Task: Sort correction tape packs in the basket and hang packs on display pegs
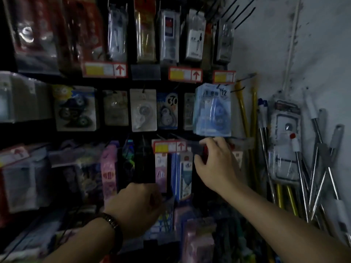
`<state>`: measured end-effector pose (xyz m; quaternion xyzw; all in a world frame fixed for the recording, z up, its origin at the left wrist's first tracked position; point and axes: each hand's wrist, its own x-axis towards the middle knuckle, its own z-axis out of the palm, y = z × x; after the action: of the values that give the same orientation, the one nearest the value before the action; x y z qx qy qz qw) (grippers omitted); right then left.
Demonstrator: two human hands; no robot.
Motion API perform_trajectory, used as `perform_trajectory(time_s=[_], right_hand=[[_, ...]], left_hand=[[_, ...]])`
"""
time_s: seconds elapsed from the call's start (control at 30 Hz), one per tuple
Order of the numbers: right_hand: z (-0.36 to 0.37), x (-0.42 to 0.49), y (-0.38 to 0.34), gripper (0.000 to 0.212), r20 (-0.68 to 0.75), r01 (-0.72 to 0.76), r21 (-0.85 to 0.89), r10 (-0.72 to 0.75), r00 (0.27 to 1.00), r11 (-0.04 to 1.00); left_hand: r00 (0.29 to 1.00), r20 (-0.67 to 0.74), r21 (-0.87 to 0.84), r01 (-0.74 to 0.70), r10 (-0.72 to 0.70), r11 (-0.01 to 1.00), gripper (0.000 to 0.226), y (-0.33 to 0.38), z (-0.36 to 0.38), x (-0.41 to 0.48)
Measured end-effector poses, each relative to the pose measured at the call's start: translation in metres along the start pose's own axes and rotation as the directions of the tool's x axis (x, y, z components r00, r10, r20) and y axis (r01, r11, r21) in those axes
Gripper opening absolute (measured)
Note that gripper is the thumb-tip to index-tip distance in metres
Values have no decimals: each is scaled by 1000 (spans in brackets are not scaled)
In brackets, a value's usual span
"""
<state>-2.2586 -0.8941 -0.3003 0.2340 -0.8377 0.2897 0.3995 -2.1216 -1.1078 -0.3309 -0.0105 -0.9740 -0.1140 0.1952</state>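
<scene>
Head view: blue correction tape packs (212, 111) hang just above the right grip (214, 160), which pinches a dark tag holder (196, 149). Left grip (136, 204) sits low at the basket (164, 223), fingers hidden, can't tell.

Dim, blurred frame. Blue correction tape packs (212, 111) are hanging as a thick stack at 2 o'clock of centre. Right hand (216, 162) is sitting just below the stack, at 4 o'clock, thumb and fingers curling about a dark label holder (198, 149); an actual pinch is not resolvable. Left hand (136, 204) is lying low at 7 o'clock, back to camera, fingertips hidden near the lower packs (182, 173). A dark bracelet (112, 221) is circling its wrist. Metal poles (313, 168) are leaning against the wall (275, 44) at 3 o'clock.
</scene>
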Motion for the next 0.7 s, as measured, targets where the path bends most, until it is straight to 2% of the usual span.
perform_trajectory(time_s=[0.07, 0.13, 0.27, 0.37, 0.47, 0.53, 0.63, 0.7], right_hand=[[3, -37, -19, 23, 35, 69, 95, -72, 997, 993], [17, -82, -38, 15, 177, 88, 219, -128, 976, 972], [60, -190, -64, 11, 457, -51, 307, -100, 884, 950], [103, -294, -68, 12, 699, -198, 256, -40, 714, 946], [136, -386, -64, 11, 873, -306, 148, 22, 488, 941], [155, -435, -54, 12, 934, -365, 52, 84, 348, 930], [179, -498, -36, 16, 972, -352, -74, 147, 186, 933], [192, -532, -25, 31, 980, -340, -161, 190, 55, 926]], left_hand=[[1000, -9, 37, 15, -15, 999, 54, -20, 18, -28], [998, 46, 13, 45, -45, 999, 44, -37, 36, -67], [983, 138, -58, 133, -124, 989, 30, -66, 84, -148], [941, 247, -71, 254, -230, 965, 15, -94, 139, -224], [858, 357, -45, 412, -370, 910, 6, -111, 184, -292], [803, 411, -11, 478, -432, 878, 8, -119, 209, -324], [748, 498, -28, 519, -439, 854, 6, -129, 240, -358], [699, 551, -36, 564, -455, 825, 3, -136, 258, -372]])
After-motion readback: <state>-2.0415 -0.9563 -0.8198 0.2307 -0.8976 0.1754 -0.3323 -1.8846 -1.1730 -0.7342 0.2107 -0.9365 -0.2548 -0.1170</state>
